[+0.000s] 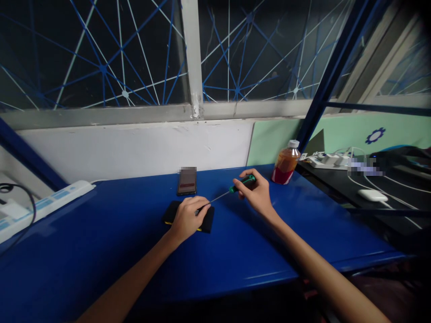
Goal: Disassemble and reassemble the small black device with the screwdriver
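My right hand (257, 190) is closed around the black and green handle of a screwdriver (248, 181). Its thin metal shaft slants down to the left and ends at the fingertips of my left hand (189, 216). Those fingers are pinched together around a small dark piece, too hidden to name, at the shaft's tip. Beneath my left hand lies a flat black rectangular object (207, 222) with yellow showing along its near edge; the hand covers much of it. Just behind stands or leans a dark phone (187, 181), its screen facing me.
A bottle of amber drink (286, 162) stands at the back right of the blue table (235, 264). At the left edge lies a white power strip (47, 211) with a black cable. A black desk on the right carries cables, another power strip (332, 160) and a white case (372, 195).
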{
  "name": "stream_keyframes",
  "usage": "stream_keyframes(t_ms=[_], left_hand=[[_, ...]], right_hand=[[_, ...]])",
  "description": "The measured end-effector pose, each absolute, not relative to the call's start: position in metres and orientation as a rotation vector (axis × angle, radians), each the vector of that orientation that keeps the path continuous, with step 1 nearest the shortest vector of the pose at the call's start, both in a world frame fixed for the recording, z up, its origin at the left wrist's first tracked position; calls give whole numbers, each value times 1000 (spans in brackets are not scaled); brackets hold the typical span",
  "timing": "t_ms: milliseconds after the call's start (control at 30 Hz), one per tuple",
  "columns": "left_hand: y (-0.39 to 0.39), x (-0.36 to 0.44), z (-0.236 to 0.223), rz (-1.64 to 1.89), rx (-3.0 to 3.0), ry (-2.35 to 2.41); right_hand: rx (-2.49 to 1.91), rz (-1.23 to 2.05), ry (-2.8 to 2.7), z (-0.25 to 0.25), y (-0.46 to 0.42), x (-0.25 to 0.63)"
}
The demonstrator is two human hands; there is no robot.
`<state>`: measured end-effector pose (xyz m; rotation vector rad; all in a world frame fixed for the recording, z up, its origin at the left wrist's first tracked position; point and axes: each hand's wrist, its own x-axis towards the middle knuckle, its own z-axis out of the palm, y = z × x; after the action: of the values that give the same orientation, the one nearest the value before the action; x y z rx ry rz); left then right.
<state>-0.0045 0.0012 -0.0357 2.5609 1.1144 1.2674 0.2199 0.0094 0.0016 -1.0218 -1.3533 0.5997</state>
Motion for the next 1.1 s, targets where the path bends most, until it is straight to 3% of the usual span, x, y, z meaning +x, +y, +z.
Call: stream_keyframes(t_ms=[1100], left_hand=[[1, -5, -35, 1209, 2604, 1123]], right_hand=[[-1043, 518, -1413, 3, 3, 217]])
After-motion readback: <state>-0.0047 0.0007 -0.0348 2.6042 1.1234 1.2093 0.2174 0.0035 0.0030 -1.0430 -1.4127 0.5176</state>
